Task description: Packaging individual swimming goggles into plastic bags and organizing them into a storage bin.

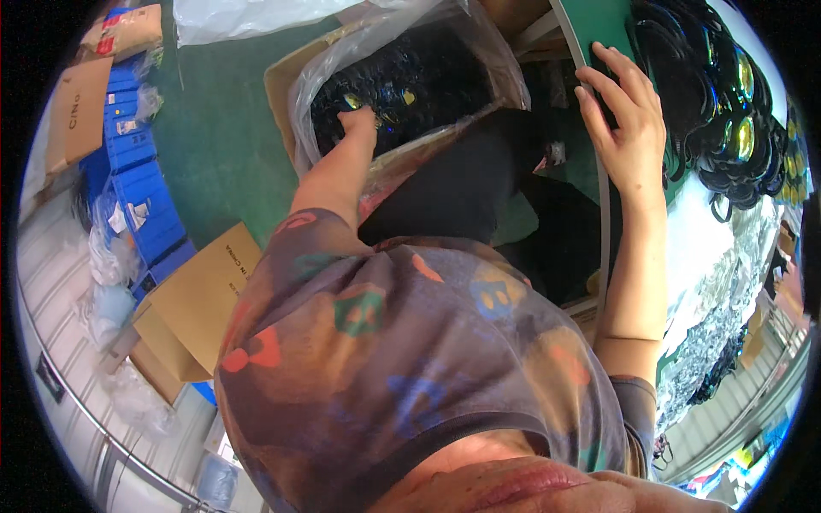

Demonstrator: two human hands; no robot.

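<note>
My left hand (361, 120) reaches down into a cardboard box (280, 107) on the floor. The box is lined with a clear plastic bag (310, 77) and holds many black swim goggles (436, 73), a few lenses glinting yellow and blue. My left fingers are mostly hidden among the goggles, so their grip does not show. My right hand (629, 120) lies over the edge of a green-topped table (599, 24), its fingers spread and holding nothing. Beside it on the table is a heap of black goggles (710, 103) with shiny mirrored lenses.
Clear plastic bags (710, 282) cover the table nearer me. Blue bins (145, 205) line the wall at left, with a cardboard carton (81, 115) by them. An opened carton (201, 299) stands on the green floor at my left. White plastic sheeting (248, 19) lies at the far side.
</note>
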